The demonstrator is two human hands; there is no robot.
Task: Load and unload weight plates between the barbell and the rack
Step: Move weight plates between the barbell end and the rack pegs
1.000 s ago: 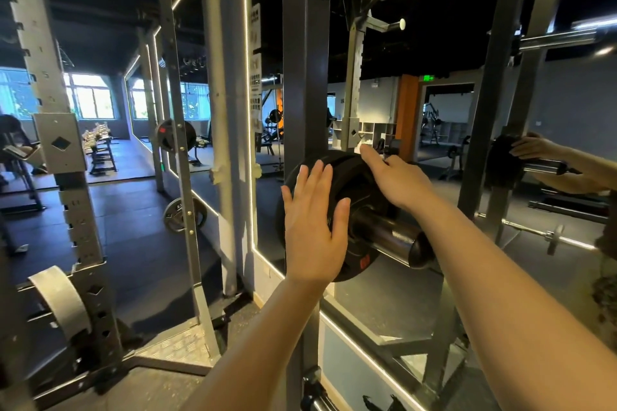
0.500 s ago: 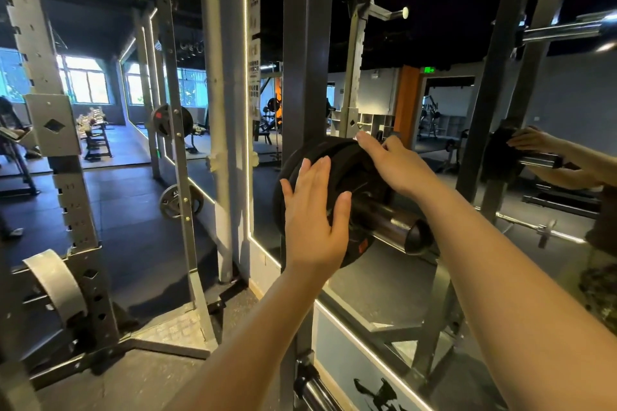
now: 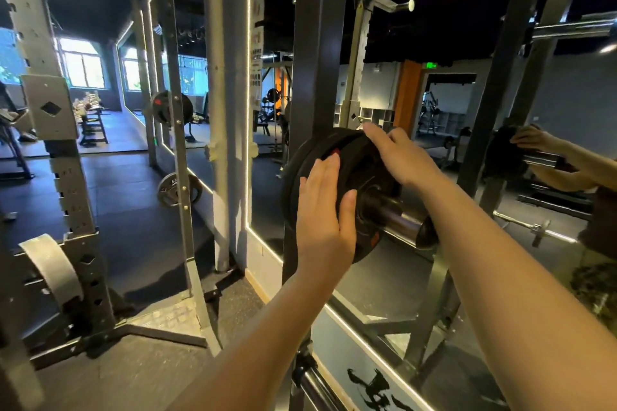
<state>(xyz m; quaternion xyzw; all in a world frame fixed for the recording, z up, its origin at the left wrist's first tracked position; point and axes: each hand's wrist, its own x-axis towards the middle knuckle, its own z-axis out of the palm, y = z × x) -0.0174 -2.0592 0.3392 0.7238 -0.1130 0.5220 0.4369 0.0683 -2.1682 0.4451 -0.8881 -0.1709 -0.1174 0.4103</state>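
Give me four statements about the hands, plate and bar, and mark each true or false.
1. The left hand lies flat on the plate. True.
2. The right hand grips the bar's end. False: it rests on the plate's top edge.
3. The plate lies on the floor. False: it sits on the bar.
4. The bar's end sticks out past the plate. True.

Left hand [image 3: 325, 210], right hand [image 3: 399, 157] flat on weight plate [image 3: 359, 173], barbell sleeve [image 3: 397, 217].
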